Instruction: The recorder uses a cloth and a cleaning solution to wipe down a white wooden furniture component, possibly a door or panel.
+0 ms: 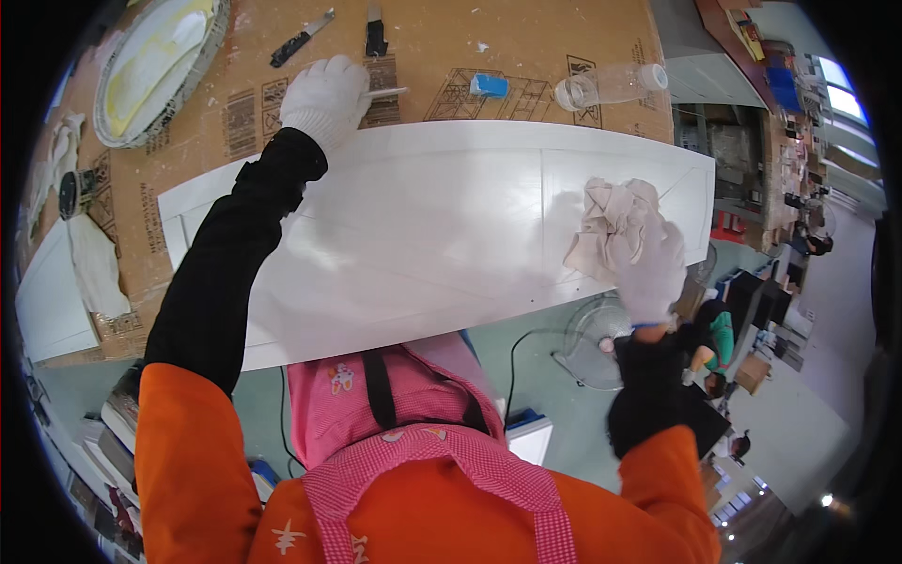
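A long white panel [423,216] with fine lines across its face lies on the cardboard-covered table in front of me. My left hand [326,99], in a white knit glove, is closed beyond the panel's far edge. A thin pale stick [387,92] pokes out of its right side; the rest is hidden in the glove. At the panel's right end, my right hand [650,273], also white-gloved, is on a crumpled beige cloth [615,221]. Motion blurs that hand, and its fingers overlap the cloth's near side.
Beyond the panel are a blue block [489,86], a clear bottle [611,86] lying on its side and two dark-handled blades [303,38]. A round tub [160,70] with whitish paste stands far left. Right of the table, a fan [601,343] stands on the floor; people work farther off.
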A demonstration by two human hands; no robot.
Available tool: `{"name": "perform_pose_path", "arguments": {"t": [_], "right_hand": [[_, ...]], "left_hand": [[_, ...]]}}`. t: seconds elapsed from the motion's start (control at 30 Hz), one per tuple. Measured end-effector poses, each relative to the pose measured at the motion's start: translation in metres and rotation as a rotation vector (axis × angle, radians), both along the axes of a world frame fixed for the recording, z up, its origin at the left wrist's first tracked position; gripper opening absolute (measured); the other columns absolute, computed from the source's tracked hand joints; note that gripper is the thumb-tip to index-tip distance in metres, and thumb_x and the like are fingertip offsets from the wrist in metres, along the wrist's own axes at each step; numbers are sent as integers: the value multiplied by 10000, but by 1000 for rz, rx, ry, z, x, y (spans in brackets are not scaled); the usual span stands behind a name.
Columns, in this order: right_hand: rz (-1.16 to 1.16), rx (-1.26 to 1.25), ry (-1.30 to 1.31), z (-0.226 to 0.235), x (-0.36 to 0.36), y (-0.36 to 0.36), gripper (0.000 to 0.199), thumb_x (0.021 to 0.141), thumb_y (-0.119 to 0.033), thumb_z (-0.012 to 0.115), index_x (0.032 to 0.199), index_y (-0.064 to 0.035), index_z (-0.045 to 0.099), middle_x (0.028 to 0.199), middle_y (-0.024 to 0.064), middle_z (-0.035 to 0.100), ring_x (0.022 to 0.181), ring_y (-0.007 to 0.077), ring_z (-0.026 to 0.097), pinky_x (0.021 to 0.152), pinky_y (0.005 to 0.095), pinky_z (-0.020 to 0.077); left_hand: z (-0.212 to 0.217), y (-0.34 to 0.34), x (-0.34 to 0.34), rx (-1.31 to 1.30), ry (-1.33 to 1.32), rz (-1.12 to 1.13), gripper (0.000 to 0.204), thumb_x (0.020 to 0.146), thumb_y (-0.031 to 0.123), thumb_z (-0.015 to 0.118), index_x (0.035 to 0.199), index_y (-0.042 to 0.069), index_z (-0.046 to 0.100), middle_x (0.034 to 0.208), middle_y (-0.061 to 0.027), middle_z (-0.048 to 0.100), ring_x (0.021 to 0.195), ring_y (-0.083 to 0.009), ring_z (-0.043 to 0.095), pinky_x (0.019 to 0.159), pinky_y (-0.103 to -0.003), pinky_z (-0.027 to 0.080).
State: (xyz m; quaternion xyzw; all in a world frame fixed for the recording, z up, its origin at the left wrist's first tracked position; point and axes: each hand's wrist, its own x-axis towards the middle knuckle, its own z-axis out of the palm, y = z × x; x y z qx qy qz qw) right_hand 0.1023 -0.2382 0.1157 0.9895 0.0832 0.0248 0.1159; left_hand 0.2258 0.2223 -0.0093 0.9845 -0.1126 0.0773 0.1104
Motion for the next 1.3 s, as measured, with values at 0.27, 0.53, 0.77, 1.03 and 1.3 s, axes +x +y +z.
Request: {"name": "perform_pose_path", "arguments": {"t": [0.27,0.53,0.77,1.03,1.3], "right_hand": [[417,615,51,13,-24,162,463,845,-112,713,1305,-113,667,1270,195,657,991,371,685,805,489,552],[-67,637,483,-49,12,73,292,1050,-237,560,1257,-66,674,958,129,719,783,339,674,728,443,548],[293,562,277,-76,81,-11,232,982,-188,689,1188,-126,777,991,109,734,893,290,688,797,362,542],[417,855,301,-97,84,-33,436,813,-9,707,1222,-143,775,1048,67,750,893,277,702,786,356,564],[504,798,201,-108,79,-37,461,761,4,696,1184,-156,785,975,55,711,810,254,653,696,355,519]], "left_hand": [[72,-123,-121,-593,653,-430,270,835,344,732,956,103,741,894,-159,731,855,-376,711,770,-459,571],[32,-82,-108,-601,425,-135,356,886,296,788,1178,101,730,1113,-164,735,1039,-345,704,905,-440,558],[-33,-36,-42,138,-9,416,652,1033,450,592,1557,89,450,1621,-196,413,1527,-391,352,1233,-485,327],[-43,-40,-40,157,-5,518,738,1022,603,490,1607,161,413,1697,-144,348,1573,-336,299,1282,-476,223],[-44,-30,-43,82,-59,474,689,1011,558,551,1571,164,479,1652,-131,432,1531,-330,381,1257,-460,280]]}}
